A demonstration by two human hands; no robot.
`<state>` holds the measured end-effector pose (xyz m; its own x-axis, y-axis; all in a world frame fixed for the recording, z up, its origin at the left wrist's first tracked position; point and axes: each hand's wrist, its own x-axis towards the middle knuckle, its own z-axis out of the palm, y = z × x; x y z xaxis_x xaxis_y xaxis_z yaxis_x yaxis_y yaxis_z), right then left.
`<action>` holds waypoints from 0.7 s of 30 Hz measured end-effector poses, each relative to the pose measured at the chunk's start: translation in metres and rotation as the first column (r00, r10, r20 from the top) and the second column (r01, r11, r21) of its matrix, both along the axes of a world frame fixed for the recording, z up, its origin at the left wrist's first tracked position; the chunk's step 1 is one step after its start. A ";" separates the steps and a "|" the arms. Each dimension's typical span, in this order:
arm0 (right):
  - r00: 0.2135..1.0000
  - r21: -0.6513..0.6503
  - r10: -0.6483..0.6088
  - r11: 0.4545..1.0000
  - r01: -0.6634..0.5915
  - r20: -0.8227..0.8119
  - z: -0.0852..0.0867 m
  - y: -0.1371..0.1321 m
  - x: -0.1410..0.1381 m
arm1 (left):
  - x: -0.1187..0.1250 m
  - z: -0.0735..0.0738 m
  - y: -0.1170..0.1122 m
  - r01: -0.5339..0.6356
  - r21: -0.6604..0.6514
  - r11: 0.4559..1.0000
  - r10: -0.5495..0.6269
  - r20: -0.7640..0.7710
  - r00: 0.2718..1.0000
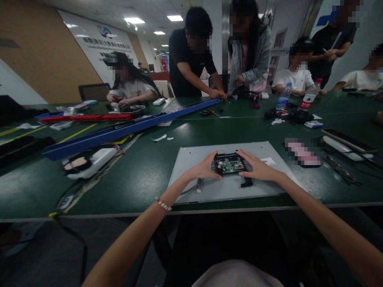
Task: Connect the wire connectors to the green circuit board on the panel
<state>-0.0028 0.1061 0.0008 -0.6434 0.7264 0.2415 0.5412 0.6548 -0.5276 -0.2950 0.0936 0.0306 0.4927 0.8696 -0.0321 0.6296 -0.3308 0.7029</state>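
A grey metal panel (206, 191) lies flat on the green table (143, 167) in front of me. In its middle sits a small black module with a green circuit board (229, 164). My left hand (205, 168) grips the module's left side, fingers curled against its edge. My right hand (257, 167) holds its right side, with fingers laid along the top edge and thumb below. A black bracket (247, 183) and a thin cable (191, 188) lie on the panel just below the module.
A long blue bar (131, 126) crosses the table at the left, with a red bar (86, 118) behind it. A white device (89, 161) lies at the left. Bottles (283, 97), tools and black parts (295, 115) sit at the far right. Several people work across the table.
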 end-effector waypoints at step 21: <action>0.995 -0.014 0.088 0.996 -0.087 0.045 0.005 0.011 -0.012 | -0.021 0.011 0.000 0.108 0.039 0.993 -0.102 -0.140 0.985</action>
